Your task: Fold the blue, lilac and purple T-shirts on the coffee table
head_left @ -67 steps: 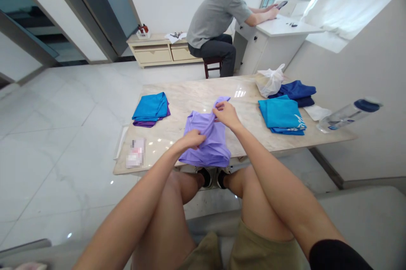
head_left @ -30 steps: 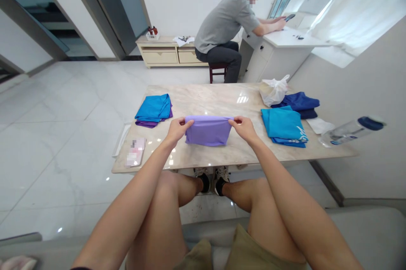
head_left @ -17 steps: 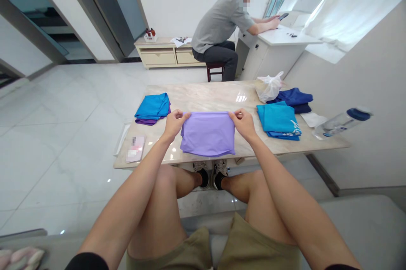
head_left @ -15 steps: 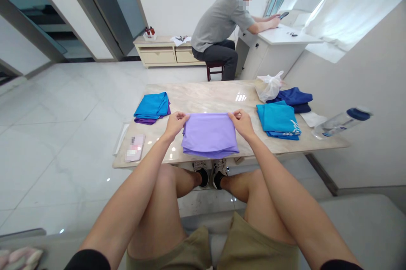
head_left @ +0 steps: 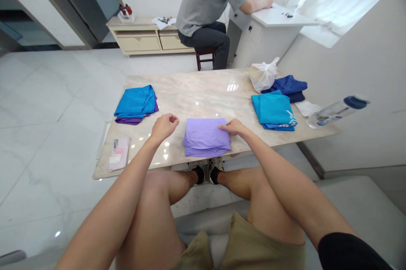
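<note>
A folded lavender cloth (head_left: pixel 207 138) lies near the front edge of the marble-topped table (head_left: pixel 177 86). At its right edge is my right hand (head_left: pixel 235 128), thumb on top of the fabric and the other fingers curled at the side, gripping it. My left hand (head_left: pixel 165 127) hovers apart from the cloth, to its left, with fingers curled in and nothing visible in them. On the left of the table, a folded blue cloth (head_left: pixel 135 101) rests on a purple one (head_left: pixel 130 121). Folded teal cloth (head_left: pixel 272 109) with white lettering lies on the right.
Behind the teal cloth are navy fabric (head_left: pixel 288 86) and a white plastic bag (head_left: pixel 264 75). A clear bottle (head_left: pixel 333 112) with a blue lid stands at the right end. A pink-and-white packet (head_left: pixel 119 153) lies front left. Across the room, a person (head_left: pixel 206 3) sits at a white desk (head_left: pixel 275 18).
My left hand has let go of the lavender cloth and moved left. The cloth lies slightly askew, with my right hand now lower on its right edge. The view has shifted somewhat.
</note>
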A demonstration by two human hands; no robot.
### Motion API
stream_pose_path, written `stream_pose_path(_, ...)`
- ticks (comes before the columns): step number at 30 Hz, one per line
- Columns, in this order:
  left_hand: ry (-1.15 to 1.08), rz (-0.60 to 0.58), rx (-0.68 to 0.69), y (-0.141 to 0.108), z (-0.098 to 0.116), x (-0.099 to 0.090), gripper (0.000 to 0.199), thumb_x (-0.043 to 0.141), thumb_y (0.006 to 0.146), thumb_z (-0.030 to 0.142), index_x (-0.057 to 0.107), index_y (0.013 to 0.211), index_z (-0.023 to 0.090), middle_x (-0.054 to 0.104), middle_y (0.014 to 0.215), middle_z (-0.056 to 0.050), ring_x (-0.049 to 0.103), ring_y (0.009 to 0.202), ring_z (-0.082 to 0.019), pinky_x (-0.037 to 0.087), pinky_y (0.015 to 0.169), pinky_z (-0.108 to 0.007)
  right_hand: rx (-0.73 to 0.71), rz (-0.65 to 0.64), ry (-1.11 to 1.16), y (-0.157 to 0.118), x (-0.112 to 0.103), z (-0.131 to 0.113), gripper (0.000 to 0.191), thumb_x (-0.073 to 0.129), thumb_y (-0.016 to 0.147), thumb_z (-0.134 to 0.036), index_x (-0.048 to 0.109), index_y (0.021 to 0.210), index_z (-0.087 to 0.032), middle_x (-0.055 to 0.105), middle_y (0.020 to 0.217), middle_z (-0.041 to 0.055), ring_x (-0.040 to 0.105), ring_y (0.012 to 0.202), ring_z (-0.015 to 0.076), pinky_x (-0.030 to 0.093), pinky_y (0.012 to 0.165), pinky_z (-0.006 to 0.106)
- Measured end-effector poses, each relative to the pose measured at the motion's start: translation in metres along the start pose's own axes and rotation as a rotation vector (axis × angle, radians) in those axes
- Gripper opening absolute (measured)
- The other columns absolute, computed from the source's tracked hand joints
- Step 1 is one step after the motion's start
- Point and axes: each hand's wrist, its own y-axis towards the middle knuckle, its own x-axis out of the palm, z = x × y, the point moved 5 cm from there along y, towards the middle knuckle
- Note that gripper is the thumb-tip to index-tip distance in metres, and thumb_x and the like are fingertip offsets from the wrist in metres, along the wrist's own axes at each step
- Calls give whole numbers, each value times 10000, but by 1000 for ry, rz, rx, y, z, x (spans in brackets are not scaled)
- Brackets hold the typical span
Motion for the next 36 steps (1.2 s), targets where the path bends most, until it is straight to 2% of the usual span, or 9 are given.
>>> stream_pose_path(7, 116, -19, 16, -12, 37, 2, 248, 630, 984, 353, 811, 1092, 223, 850, 1148, -94, 770, 1061, -291, 544, 856, -321, -134, -88, 79, -30, 3, -32, 265, 947, 836, -292, 781, 957, -123, 781, 821, 52, 699, 717, 163, 546, 593, 220)
stream_pose_path(13, 168, -52, 115, -32, 83, 9, 263, 613, 993, 387, 808, 1102, 248, 850, 1142, -88, 769, 1071, -314, 530, 801, -331, -217, 90, 100, -80, -66, -30, 212, 915, 864, -258, 740, 921, -152, 768, 797, 40, 695, 670, 161, 564, 616, 234)
stream_pose_path(16, 174, -79, 159, -33, 96, 13, 259, 589, 989, 389, 798, 1057, 252, 851, 1086, -83, 773, 1032, -315, 514, 772, -335, -212, 241, 116, -120, -128, -6, 245, 929, 844, -258, 701, 880, -176, 686, 650, 0, 637, 554, 150, 522, 525, 230)
stream_pose_path(20, 167, -116, 202, -26, 104, 20, 258, 584, 955, 415, 772, 1019, 250, 850, 1021, -76, 777, 928, -307, 509, 757, -346, -216, 427, 260, -208, -206, 49, 256, 922, 855, -311, 736, 966, -174, 707, 674, 12, 626, 532, 151, 508, 470, 236)
stream_pose_path(24, 127, -198, 249, -24, 106, 30, 244, 606, 907, 435, 754, 983, 256, 851, 952, -68, 780, 880, -308, 519, 777, -359, -106, 647, 372, -307, -249, 121, 356, 903, 872, -420, 795, 1069, -144, 744, 733, 63, 640, 550, 178, 541, 500, 286)
stream_pose_path(28, 116, -238, 250, -27, 99, 33, 230, 604, 891, 436, 738, 948, 259, 849, 919, -72, 782, 859, -308, 521, 770, -358, 10, 901, 476, -363, -248, 194, 329, 852, 833, -441, 812, 985, -153, 758, 770, 75, 637, 578, 173, 484, 481, 252)
stream_pose_path(31, 141, -232, 215, -29, 90, 32, 201, 610, 877, 419, 728, 905, 258, 847, 896, -74, 783, 835, -303, 509, 724, -345, 124, 965, 566, -360, -225, 233, 287, 821, 787, -437, 778, 871, -166, 719, 717, 55, 604, 569, 167, 436, 462, 244)
stream_pose_path(33, 160, -245, 193, -31, 86, 33, 185, 620, 873, 408, 722, 904, 257, 849, 887, -71, 787, 837, -299, 507, 699, -333, 173, 959, 648, -343, -214, 241, 299, 818, 776, -456, 748, 860, -178, 692, 696, 40, 610, 587, 177, 463, 489, 259)
stream_pose_path(36, 206, -270, 160, -35, 82, 33, 195, 643, 880, 421, 726, 932, 253, 856, 899, -56, 797, 871, -290, 520, 686, -307, 56, 984, 802, -308, -223, 216, 332, 845, 780, -473, 692, 893, -200, 689, 748, 15, 642, 668, 173, 518, 567, 259)
